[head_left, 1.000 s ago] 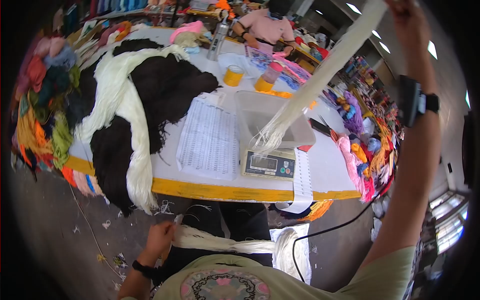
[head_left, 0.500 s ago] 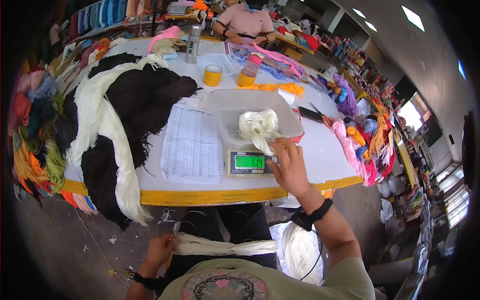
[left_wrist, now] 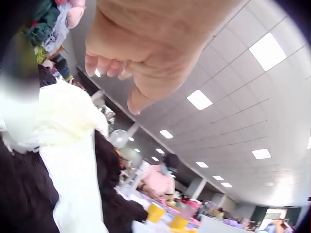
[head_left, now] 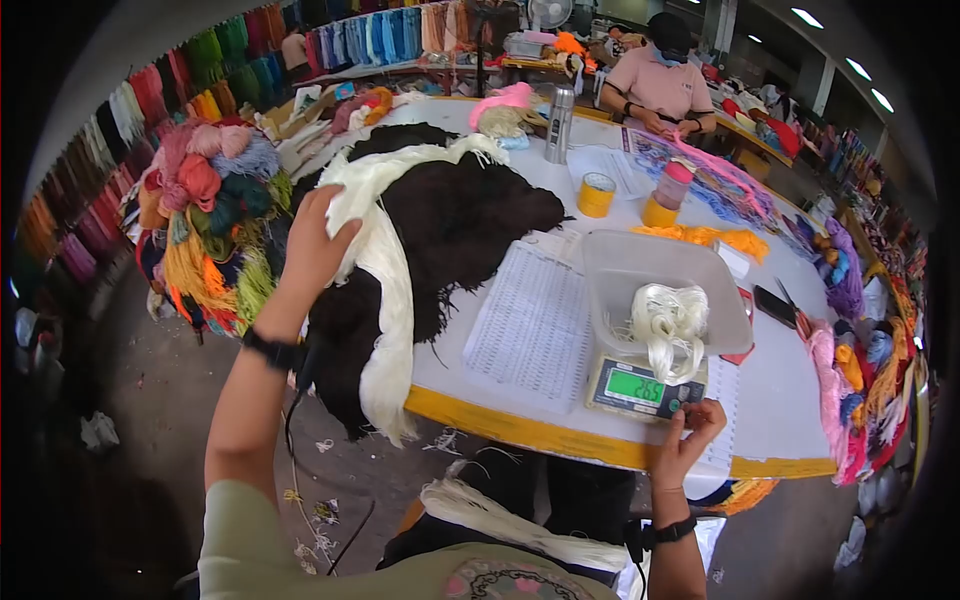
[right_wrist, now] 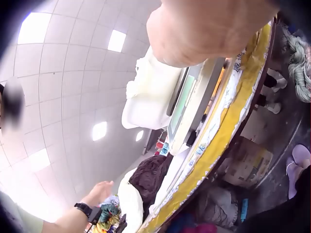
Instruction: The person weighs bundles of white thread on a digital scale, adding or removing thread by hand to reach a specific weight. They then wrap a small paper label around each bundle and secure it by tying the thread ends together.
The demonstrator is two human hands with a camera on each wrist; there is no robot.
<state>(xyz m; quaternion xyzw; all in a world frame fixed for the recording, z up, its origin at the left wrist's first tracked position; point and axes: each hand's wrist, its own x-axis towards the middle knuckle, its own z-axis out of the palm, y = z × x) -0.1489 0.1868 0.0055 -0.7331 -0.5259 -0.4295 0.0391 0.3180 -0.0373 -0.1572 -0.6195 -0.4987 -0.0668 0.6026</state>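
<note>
A bundled white yarn skein [head_left: 668, 318] lies in a translucent plastic tub [head_left: 612, 262] on a digital scale [head_left: 655, 402], one loop hanging over the tub's front rim. The scale's display [head_left: 634, 387] glows green. My right hand [head_left: 690, 440] is at the scale's front right corner, fingertips right at its buttons. Over on the left, my left hand [head_left: 318, 240] reaches to the long white yarn [head_left: 385, 290] draped across a dark brown yarn pile [head_left: 470, 215]. Its fingers are extended and loosely spread. Another white hank [head_left: 510, 520] lies across my lap.
Printed sheets [head_left: 530, 320] lie left of the scale. Behind stand yellow tape [head_left: 596, 196], a pink-lidded jar [head_left: 668, 190] and a steel flask [head_left: 559, 125]. A phone [head_left: 774, 306] and scissors [head_left: 795, 308] lie right. Colourful skeins hang at both sides; a person [head_left: 662, 85] sits opposite.
My right hand lowered the raised white skein into the tub, let go and moved to the scale's buttons. The display lit and its number rose. My left hand left the lap hank for the draped yarn.
</note>
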